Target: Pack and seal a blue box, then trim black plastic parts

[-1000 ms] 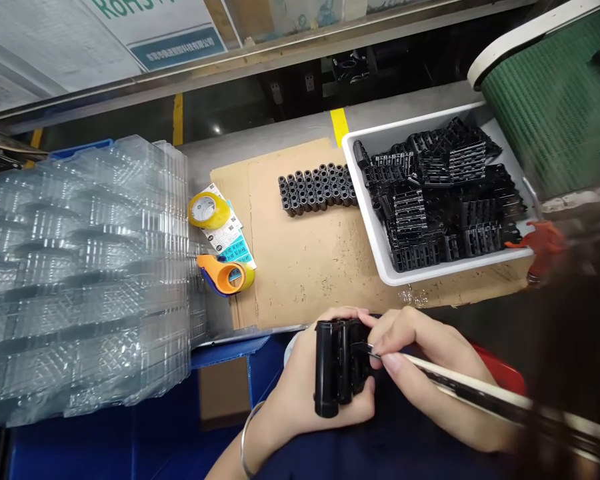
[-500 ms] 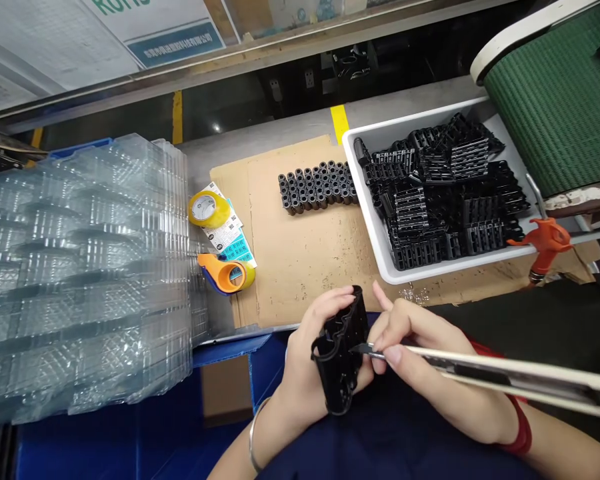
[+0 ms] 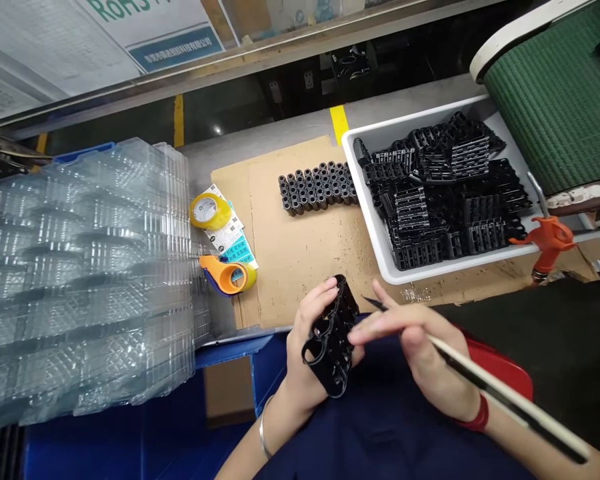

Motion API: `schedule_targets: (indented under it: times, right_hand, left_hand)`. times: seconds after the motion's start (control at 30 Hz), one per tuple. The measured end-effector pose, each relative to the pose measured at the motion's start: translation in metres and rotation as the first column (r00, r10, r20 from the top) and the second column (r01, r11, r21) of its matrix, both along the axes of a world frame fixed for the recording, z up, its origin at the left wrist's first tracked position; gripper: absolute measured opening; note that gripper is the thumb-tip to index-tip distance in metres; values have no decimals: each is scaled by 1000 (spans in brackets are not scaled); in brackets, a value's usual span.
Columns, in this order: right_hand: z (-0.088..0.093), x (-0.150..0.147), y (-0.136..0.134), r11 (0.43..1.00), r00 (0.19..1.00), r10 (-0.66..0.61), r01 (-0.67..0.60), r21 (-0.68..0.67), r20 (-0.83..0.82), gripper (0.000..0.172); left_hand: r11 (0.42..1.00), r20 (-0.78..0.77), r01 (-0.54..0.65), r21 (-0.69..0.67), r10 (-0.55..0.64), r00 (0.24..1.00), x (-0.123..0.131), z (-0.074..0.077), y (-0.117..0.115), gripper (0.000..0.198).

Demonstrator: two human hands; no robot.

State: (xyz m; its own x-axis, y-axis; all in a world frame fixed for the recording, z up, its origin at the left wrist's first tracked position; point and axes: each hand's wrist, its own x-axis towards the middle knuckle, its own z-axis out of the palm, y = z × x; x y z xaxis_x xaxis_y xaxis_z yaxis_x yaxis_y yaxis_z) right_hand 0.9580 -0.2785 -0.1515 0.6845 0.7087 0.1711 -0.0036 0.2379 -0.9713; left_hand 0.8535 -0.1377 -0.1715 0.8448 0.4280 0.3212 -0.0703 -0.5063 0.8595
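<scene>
My left hand point(image 3: 303, 357) is wrapped round a black moulded plastic part point(image 3: 333, 340) with a row of joined round channels, holding it tilted above my lap. My right hand point(image 3: 433, 353) grips a long, pale-handled knife point(image 3: 510, 400); its dark pointed tip point(image 3: 374, 303) sticks out past the fingers, clear of the part. The right fingertips are at the part's right side; whether they touch it I cannot tell. Beyond my hands, several similar black parts point(image 3: 317, 187) stand in rows on a cardboard sheet point(image 3: 300, 260).
A white bin point(image 3: 386, 257) heaped with black parts stands right, an orange-handled tool point(image 3: 547, 243) at its corner. Behind it is a green conveyor belt point(image 3: 555, 100). Stacked clear trays point(image 3: 90, 280) fill the left, near a tape roll point(image 3: 210, 211) and a tape dispenser point(image 3: 227, 275).
The knife tip has lifted off the black part and points up and away. My right hand has turned, and its fingers have moved to the part's side. The part has shifted slightly left.
</scene>
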Motion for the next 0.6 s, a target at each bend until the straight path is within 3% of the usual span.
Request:
schedule_targets:
  times: [0.1,0.17,0.27,0.33,0.4,0.5,0.6]
  right_hand:
    - [-7,2,4,995,920,102,-100,-24,378,25]
    - [-14,7,8,993,902,108,-78,-88,417,26]
    - [-35,24,10,962,945,-53,135,-235,323,26]
    - [-58,41,7,897,911,-197,316,-308,361,26]
    - [-86,61,2,829,843,-251,441,-344,476,28]
    - [-125,84,-8,768,766,-175,500,-401,619,31]
    - [-148,91,-16,770,714,-157,521,-368,682,33]
  left_hand:
    - [997,-56,-1,-82,-4,998,-3,-10,5,65]
    - [992,-297,-72,-108,37,954,-3,-25,18,67]
    - [982,-697,-190,-4,134,705,5,-56,59,44]
    - [973,-753,-223,57,189,630,17,-78,95,34]
    - [957,-773,-269,109,252,582,33,-97,132,31]
    - [930,-781,-326,172,330,531,61,-116,178,31]
    - [908,-747,-362,211,388,540,89,-123,211,31]
